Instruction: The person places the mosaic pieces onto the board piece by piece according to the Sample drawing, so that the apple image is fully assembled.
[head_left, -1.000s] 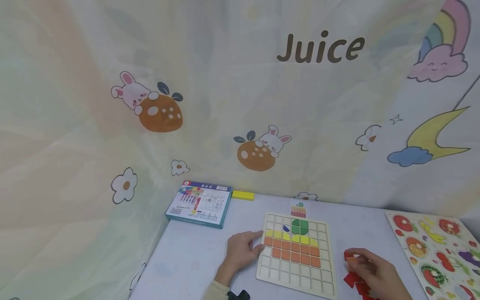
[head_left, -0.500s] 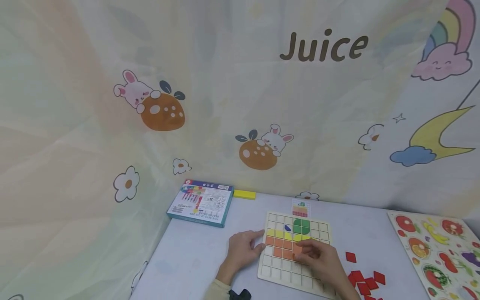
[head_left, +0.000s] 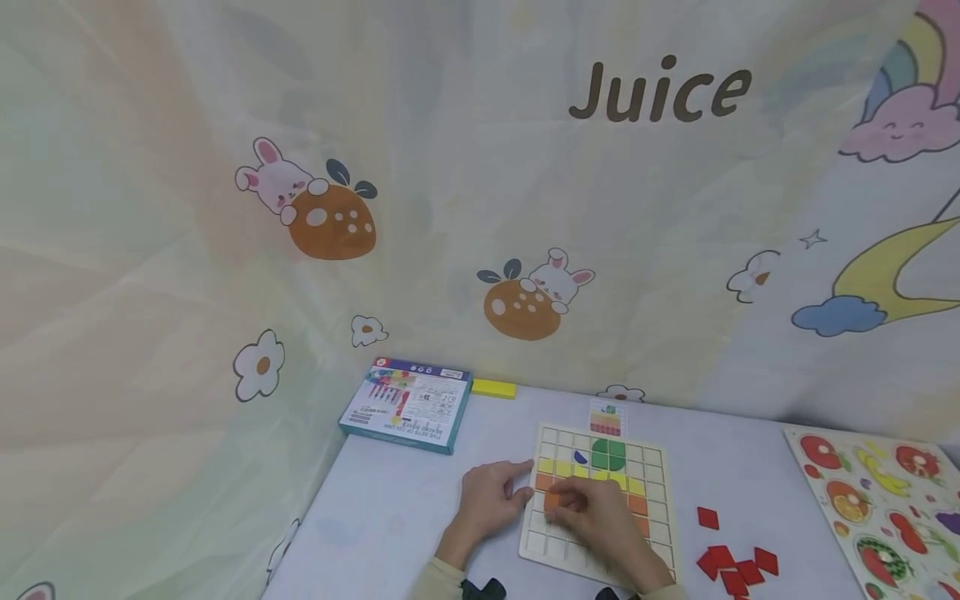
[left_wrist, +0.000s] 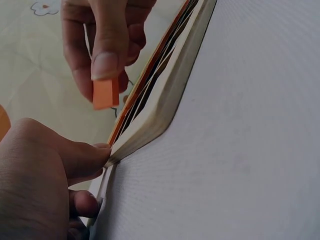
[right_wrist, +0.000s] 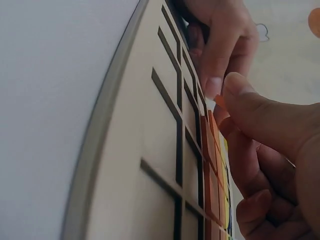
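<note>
A pale wooden grid board (head_left: 537, 543) lies on the table with rows of yellow tiles (head_left: 546, 466) and orange tiles (head_left: 638, 505). Toward its far side are a green round shape (head_left: 608, 454) and a small blue piece (head_left: 581, 457). My left hand (head_left: 486, 504) touches the board's left edge with thumb and index finger spread apart. Over the left part of the orange rows, my right hand (head_left: 600, 517) pinches an orange square tile (left_wrist: 103, 93), which the left wrist view shows clear of the board. Part of the orange rows is hidden under this hand.
Several red square tiles (head_left: 708, 517) lie loose right of the board. A small pattern card (head_left: 606, 418) sits behind it. Farther right is a fruit puzzle board (head_left: 838, 467). A flat box (head_left: 408, 408) and a yellow block (head_left: 494, 389) are at the back left.
My right hand has gone from the red tiles on the right onto the board, then farther left across it. The left hand stays at the board's edge.
</note>
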